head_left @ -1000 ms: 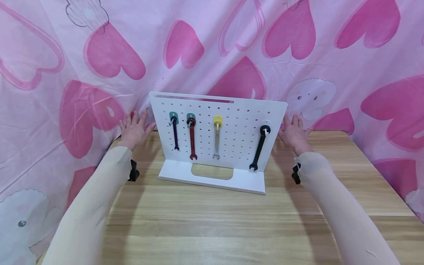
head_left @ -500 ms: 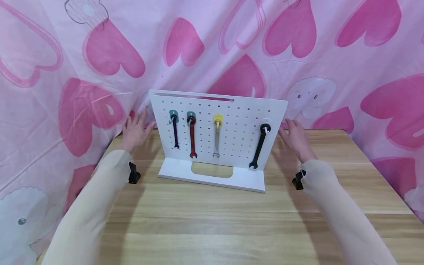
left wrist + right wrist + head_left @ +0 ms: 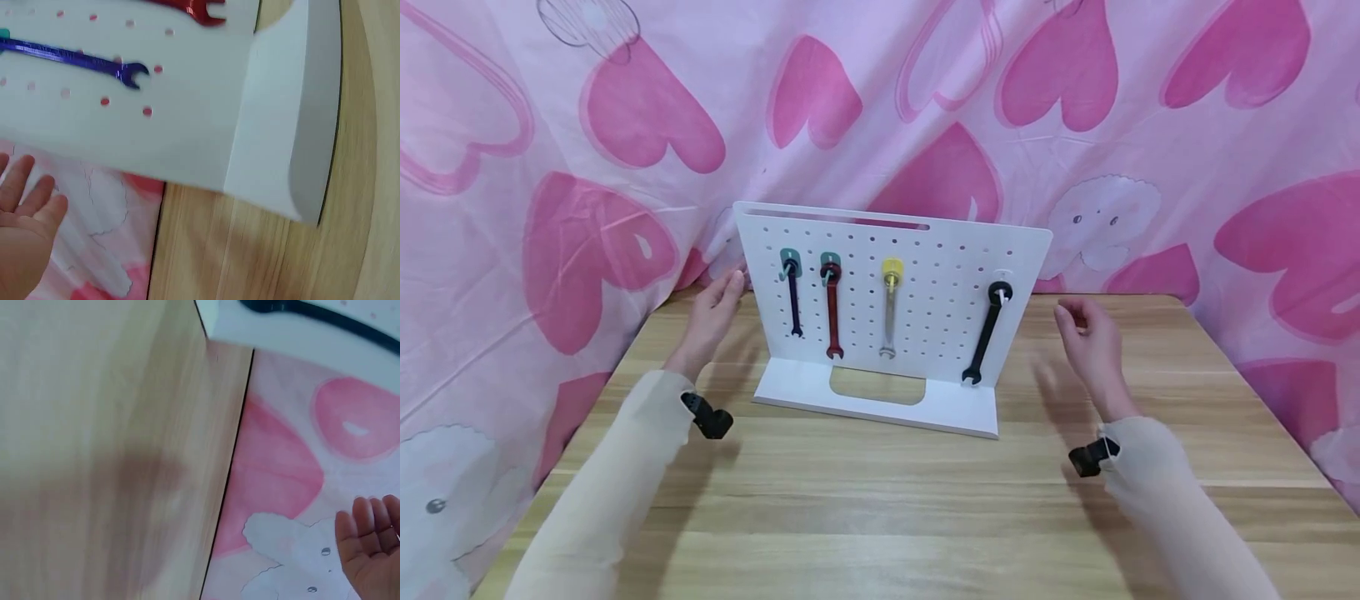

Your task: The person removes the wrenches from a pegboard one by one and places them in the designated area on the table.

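A white pegboard stand (image 3: 865, 333) stands on the table. Four hooks are not all alike: the purple wrench (image 3: 795, 304) and red wrench (image 3: 832, 321) hang from green ones, the silver wrench (image 3: 889, 321) from a yellow one, the black wrench (image 3: 985, 342) from a white one. My left hand (image 3: 706, 325) is held beside the board's left edge, fingers extended and holding nothing. Off the right edge is my right hand (image 3: 1093, 350), its fingers loosely bent, with nothing in it. The left wrist view shows the purple wrench (image 3: 75, 57) close by.
The wooden table (image 3: 865, 517) stretches in front of the stand and to both sides. Behind it hangs a pink curtain (image 3: 700, 83) printed with hearts. Each wrist carries a black camera, such as the left camera (image 3: 709, 417).
Both hands have drawn back toward the person and turned from palm-down to more sideways. The right hand has moved away from the board, its fingers now bent. The wrenches have stayed in place.
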Available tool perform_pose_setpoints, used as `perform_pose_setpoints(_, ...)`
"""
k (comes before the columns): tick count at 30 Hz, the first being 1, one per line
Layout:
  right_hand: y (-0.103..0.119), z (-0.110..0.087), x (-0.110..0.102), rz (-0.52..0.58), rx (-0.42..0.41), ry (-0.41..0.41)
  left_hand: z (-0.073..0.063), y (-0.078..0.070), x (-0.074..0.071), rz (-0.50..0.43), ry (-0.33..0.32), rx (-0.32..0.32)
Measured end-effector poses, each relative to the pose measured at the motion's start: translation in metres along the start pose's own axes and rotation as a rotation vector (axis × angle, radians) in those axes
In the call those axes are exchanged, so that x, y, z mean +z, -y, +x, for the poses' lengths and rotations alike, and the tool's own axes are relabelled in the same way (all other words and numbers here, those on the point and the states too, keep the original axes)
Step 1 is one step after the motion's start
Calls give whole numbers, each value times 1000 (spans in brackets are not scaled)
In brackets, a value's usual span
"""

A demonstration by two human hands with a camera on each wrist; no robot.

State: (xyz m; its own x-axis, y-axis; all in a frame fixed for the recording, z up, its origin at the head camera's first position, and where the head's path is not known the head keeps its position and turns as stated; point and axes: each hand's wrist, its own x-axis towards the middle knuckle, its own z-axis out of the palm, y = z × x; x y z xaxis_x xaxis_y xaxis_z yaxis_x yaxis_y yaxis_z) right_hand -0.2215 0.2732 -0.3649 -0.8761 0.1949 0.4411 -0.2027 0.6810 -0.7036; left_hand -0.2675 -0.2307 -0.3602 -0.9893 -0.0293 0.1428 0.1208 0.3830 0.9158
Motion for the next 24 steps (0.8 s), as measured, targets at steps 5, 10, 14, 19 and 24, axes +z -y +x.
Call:
perform_pose_setpoints(5, 10, -21, 1, 230, 37, -103, -5, -5, 13, -240, -77, 4)
perform_pose_setpoints(10, 26, -39, 4, 416, 51, -105, -8, -5, 20, -322, -145, 29)
perform_pose_setpoints(14, 37, -52, 9, 398, 43, -55, -8, -5, 23, -381, -184, 29)
perform_pose_setpoints(19, 44, -61, 18, 300, 29, -8, -7, -6, 26, -397, -219, 23)
perform_pose_setpoints(24, 43, -62, 31, 325, 18, 13, -8, -5, 26, -385, -226, 24)
